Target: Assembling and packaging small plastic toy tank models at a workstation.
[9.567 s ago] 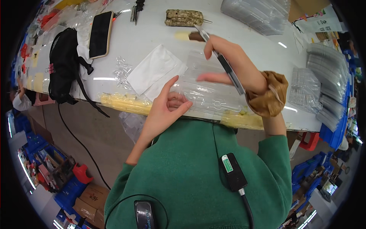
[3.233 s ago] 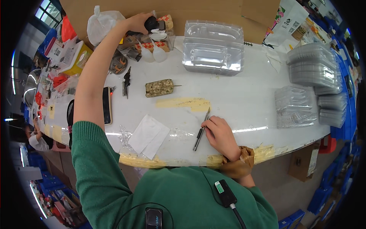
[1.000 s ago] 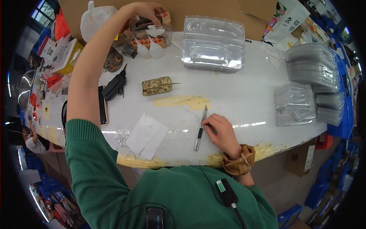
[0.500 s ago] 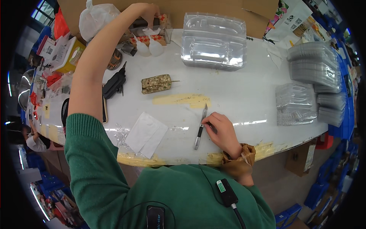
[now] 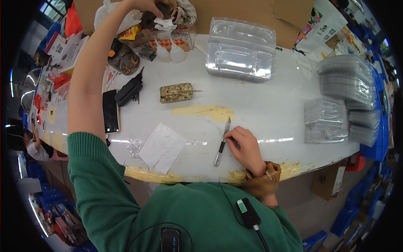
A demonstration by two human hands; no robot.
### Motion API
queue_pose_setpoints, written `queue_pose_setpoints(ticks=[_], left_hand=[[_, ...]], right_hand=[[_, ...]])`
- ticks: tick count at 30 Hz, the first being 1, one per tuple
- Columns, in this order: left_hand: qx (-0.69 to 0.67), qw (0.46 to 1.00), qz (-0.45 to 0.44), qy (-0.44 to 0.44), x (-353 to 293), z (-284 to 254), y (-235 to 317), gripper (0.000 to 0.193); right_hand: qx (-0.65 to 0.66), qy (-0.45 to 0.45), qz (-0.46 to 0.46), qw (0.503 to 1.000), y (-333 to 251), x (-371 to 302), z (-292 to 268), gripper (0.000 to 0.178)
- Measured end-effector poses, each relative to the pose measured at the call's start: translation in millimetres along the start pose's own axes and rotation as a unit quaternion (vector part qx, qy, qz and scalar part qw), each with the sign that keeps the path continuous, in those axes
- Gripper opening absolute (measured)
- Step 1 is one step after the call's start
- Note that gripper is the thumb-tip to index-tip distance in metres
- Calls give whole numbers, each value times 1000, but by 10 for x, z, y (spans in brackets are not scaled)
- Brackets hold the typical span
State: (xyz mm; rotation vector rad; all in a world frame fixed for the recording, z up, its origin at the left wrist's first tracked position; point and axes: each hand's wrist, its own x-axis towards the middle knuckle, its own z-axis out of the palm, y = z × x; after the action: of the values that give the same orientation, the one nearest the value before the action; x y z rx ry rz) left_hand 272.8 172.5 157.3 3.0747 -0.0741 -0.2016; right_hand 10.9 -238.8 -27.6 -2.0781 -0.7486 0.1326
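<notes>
My left arm stretches to the back left of the table, where my left hand (image 5: 145,6) reaches in among boxes and cloth by the cardboard. The picture's upper edge cuts off part of its fingers, so its grip is unclear. Just below it is a crumpled white tissue (image 5: 165,24). My right hand (image 5: 244,145) rests on the table at front centre, thumb and fingertips closed on the craft knife (image 5: 221,145), whose blade points away from me. A mottled green-brown block with a thin rod (image 5: 176,93) lies farther back, left of centre.
Stacked clear plastic trays stand at the back (image 5: 241,50) and right (image 5: 325,122). White squeeze bottles (image 5: 177,53), a dark jar (image 5: 123,58), a black tool (image 5: 129,91) and a phone (image 5: 111,111) lie leftward. A folded white paper (image 5: 162,147) is near the front edge.
My left hand has moved farther back and left, toward the upper edge. The view has shifted slightly, showing more of the jar and phone. My right hand stays at the craft knife.
</notes>
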Motion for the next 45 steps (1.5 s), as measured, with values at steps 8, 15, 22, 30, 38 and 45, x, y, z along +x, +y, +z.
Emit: queue_pose_setpoints(ticks=[8, 15, 22, 30, 38, 45], left_hand=[[-1, 1000, -5, -8, 14, 3, 22, 50], [29, 999, 1, -26, -13, -13, 126, 52], [159, 984, 29, -76, 52, 147, 439, 52], [-6, 996, -2, -89, 298, 744, 72, 44], [38, 996, -39, 65, 88, -93, -907, 50], [297, 827, -134, 458, -360, 137, -1312, 54]], right_hand=[[11, 10, -7, 1000, 9, -8, 6, 13], [14, 6, -9, 1000, 13, 8, 3, 14], [14, 9, -9, 1000, 17, 5, -2, 14], [15, 5, -11, 1000, -12, 13, 5, 15], [16, -17, 2, 1000, -33, -10, -9, 15], [15, -11, 19, 1000, 33, 5, -4, 15]])
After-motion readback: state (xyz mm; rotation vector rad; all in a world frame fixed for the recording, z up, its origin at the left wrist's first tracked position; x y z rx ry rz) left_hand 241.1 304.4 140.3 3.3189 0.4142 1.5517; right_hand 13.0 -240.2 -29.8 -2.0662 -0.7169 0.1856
